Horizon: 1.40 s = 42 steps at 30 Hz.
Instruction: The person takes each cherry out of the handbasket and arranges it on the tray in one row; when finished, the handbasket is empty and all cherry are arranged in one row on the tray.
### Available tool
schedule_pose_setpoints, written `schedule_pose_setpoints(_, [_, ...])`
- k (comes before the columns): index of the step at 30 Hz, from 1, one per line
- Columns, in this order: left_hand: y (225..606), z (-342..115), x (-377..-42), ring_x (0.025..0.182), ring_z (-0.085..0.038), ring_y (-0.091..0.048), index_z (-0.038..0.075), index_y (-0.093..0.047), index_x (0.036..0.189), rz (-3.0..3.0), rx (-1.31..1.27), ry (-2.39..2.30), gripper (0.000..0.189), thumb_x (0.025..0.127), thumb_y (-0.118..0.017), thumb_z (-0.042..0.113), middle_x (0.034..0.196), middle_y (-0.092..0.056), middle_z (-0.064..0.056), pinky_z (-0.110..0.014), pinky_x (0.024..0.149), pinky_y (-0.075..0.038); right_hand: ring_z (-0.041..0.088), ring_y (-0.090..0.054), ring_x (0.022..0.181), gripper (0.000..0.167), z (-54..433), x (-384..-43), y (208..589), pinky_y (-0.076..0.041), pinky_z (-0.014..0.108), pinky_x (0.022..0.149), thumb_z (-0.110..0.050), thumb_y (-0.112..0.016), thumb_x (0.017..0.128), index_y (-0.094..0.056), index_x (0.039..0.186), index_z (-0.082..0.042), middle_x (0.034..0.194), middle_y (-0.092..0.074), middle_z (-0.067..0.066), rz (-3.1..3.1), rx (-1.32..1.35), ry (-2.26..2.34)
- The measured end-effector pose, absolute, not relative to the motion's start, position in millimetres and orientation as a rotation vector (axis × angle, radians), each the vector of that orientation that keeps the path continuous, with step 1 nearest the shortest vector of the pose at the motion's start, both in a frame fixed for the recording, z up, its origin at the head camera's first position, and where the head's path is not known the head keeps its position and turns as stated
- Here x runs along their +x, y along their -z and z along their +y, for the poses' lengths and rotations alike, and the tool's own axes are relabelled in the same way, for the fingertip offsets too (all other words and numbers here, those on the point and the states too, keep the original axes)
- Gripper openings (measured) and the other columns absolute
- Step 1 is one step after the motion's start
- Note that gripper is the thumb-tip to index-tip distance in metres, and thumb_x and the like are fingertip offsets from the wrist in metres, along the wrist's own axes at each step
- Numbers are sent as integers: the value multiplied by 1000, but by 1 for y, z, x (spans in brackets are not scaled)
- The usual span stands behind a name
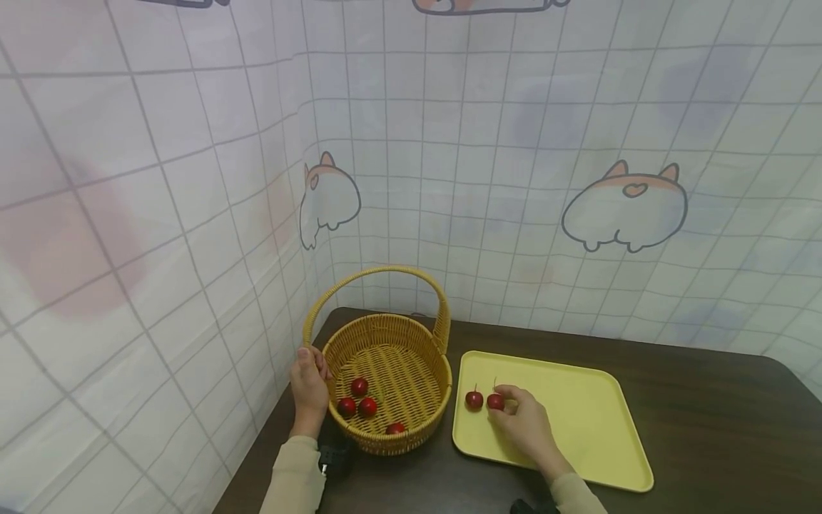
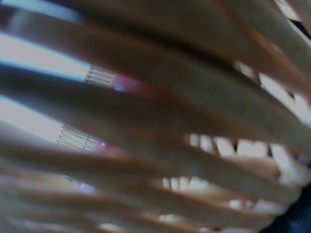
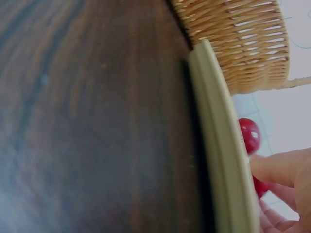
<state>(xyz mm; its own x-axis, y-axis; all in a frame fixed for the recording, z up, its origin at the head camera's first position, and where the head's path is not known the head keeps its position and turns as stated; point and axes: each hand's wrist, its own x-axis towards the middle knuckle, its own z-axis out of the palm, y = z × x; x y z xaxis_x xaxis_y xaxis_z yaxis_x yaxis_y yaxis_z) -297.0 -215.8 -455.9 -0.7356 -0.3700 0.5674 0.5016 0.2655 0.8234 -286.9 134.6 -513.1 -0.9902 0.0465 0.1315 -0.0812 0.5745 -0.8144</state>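
Observation:
A yellow wicker basket (image 1: pixel 398 371) with a tall handle stands on the left of the table, and several red cherries (image 1: pixel 359 387) lie inside it. My left hand (image 1: pixel 310 382) grips the basket's left side where the handle meets the rim. Close-up basket weave (image 2: pixel 160 111) fills the left wrist view. To the right, my right hand (image 1: pixel 525 425) pinches a cherry (image 1: pixel 495 401) between thumb and fingers over the yellow tray (image 1: pixel 578 400). Beside it on the tray sits another cherry (image 1: pixel 474 400) with its stem up. The right wrist view shows the thumb (image 3: pixel 277 167) against the pinched cherry.
The dark wooden table (image 1: pixel 706 414) extends to the right of the tray. A grid-patterned cloth (image 1: pixel 514 143) with cartoon animals hangs behind and along the left side. The basket stands just left of the tray, with a narrow strip of table between them.

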Motion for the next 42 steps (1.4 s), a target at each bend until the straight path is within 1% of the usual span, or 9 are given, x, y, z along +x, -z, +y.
schedule_pose_setpoints(4, [456,-215,-297,48,-27,-41,-19,-39,78,-1822,-118,1562,61,108,-19,30,59,-35,-34,-32,52,-45,19,-68,80,43,139,-282,504,-52,26,57,-6,-77,81,-63,121,-1,121,-61,19,-2658,32,-1458])
schedule_pose_setpoints(8, [456,-215,-298,48,-25,-41,-19,-39,78,-1820,-132,1558,61,108,-19,30,59,-35,-34,-31,52,-45,17,-67,79,42,140,-277,494,-51,27,53,-9,-76,85,-61,124,-3,125,-58,18,-2643,55,-1463])
schedule_pose_setpoints(15, [455,-217,-298,50,-40,-39,-19,-38,77,-1802,-148,1567,63,108,-19,32,59,-34,-35,-31,52,-45,16,-64,77,31,114,-269,468,-49,26,55,-12,-73,88,-66,118,-9,116,-65,11,-2491,209,-1492])
schedule_pose_setpoints(17, [455,-218,-298,50,-39,-39,-19,-38,77,-1794,-145,1573,64,108,-20,33,60,-33,-35,-31,51,-45,14,-64,77,28,102,-266,462,-49,26,57,-10,-72,89,-67,116,-12,112,-66,7,-2462,275,-1506])
schedule_pose_setpoints(22, [457,-219,-299,48,-29,-41,-20,-38,77,-1797,-142,1573,65,108,-20,34,60,-34,-35,-29,51,-45,11,-64,75,25,76,-262,453,-51,25,64,-5,-71,89,-69,112,-15,105,-67,3,-2433,408,-1509])
schedule_pose_setpoints(27, [460,-219,-300,49,-34,-41,-19,-38,77,-1797,-151,1585,63,108,-20,33,60,-34,-34,-31,51,-45,12,-62,81,25,51,-262,445,-53,27,69,-6,-70,89,-69,109,-21,102,-66,-3,-2381,539,-1552])
schedule_pose_setpoints(31, [461,-219,-301,49,-33,-40,-19,-37,76,-1786,-164,1598,62,108,-19,31,60,-33,-33,-35,51,-44,15,-62,89,22,33,-265,443,-55,34,76,-9,-69,90,-69,110,-19,104,-66,-5,-2384,698,-1566])
schedule_pose_setpoints(37, [464,-218,-303,49,-30,-41,-19,-38,76,-1780,-170,1601,63,108,-20,32,60,-34,-34,-34,52,-44,11,-63,81,17,16,-271,454,-52,27,69,-13,-69,89,-71,105,-14,102,-69,-2,-2561,827,-1163])
schedule_pose_setpoints(42, [462,-218,-302,49,-24,-43,-19,-38,76,-1782,-160,1603,63,108,-20,32,60,-35,-35,-33,52,-44,13,-65,82,21,7,-277,458,-51,28,64,-11,-70,84,-73,104,-16,98,-71,-4,-2641,851,-806])
